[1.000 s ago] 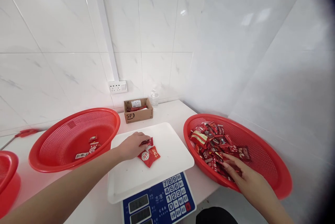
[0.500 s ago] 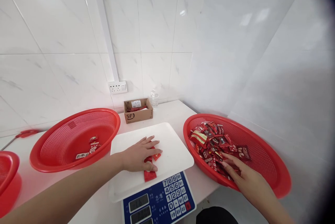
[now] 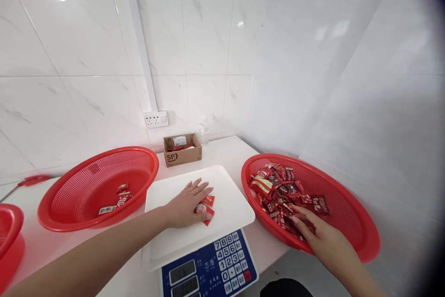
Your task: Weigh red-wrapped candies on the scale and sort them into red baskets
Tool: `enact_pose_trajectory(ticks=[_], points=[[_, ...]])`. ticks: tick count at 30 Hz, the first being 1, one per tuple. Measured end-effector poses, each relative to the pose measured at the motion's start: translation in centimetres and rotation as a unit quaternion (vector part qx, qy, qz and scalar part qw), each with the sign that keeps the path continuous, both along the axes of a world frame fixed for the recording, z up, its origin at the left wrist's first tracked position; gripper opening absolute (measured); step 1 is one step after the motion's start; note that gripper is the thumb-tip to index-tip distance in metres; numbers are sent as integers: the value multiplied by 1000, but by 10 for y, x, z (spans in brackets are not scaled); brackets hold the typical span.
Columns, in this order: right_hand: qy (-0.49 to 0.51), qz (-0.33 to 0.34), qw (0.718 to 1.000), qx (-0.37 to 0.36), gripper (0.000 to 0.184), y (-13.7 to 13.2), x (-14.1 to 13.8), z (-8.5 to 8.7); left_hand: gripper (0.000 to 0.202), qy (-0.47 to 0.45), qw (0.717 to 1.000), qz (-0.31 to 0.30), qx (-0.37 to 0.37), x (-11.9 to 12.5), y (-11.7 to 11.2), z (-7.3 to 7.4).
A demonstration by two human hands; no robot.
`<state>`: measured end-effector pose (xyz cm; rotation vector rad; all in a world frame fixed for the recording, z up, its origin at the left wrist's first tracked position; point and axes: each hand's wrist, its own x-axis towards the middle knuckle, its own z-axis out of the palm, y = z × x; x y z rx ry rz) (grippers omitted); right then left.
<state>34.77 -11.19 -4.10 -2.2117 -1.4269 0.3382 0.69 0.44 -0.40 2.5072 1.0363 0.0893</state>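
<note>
My left hand (image 3: 187, 204) lies palm down on the white tray (image 3: 229, 195) of a digital scale (image 3: 208, 264), fingers stretched and spread. Small red packets (image 3: 208, 201) show beside and under its fingers and thumb; the palm hides part of them. My right hand (image 3: 318, 230) reaches into the right red plastic basket (image 3: 365, 236), its thumb and forefinger a little apart at the pile of red snack packets (image 3: 278, 190). I see no packet clearly gripped in it; the other fingertips are partly hidden.
Another red basket (image 3: 62, 216), with a few packets at its bottom, stands left of the scale, and part of a third red basket (image 3: 14, 211) shows at the left edge. Behind the scale are a cardboard box (image 3: 184, 155) and a clear plastic bottle (image 3: 203, 132) near the tiled wall.
The red packets under my left hand have shifted away from me on the tray and now lie closer together. My right hand stays over the pile, with little movement.
</note>
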Motion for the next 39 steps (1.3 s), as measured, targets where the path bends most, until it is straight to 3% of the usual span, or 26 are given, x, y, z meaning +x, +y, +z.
enact_pose_trajectory(ticks=[2,8,14,18,25,31,35,39], points=[[-2,0,1000,1,51,0,1,-1,70,-1,1000,-1,-13,-3,-3,1],[-1,2,1000,11,50,-1,2,-4,76,-18,993,109,-42,-5,-5,-3],[-14,4,1000,22,48,-2,2,-4,76,-19,996,82,-3,-7,-3,-6],[-11,0,1000,12,48,-2,2,-4,71,-27,996,78,-21,-14,-2,-1],[-21,3,999,24,47,-2,2,-5,61,-52,988,137,-53,-27,2,4],[-16,-1,1000,24,48,-3,1,-5,51,-72,984,160,-19,-19,5,-4],[-11,-7,1000,10,49,-2,0,-5,42,-88,986,139,-10,-8,0,-3],[-12,-12,1000,7,49,-1,0,-4,44,-73,990,121,20,2,-4,-1]])
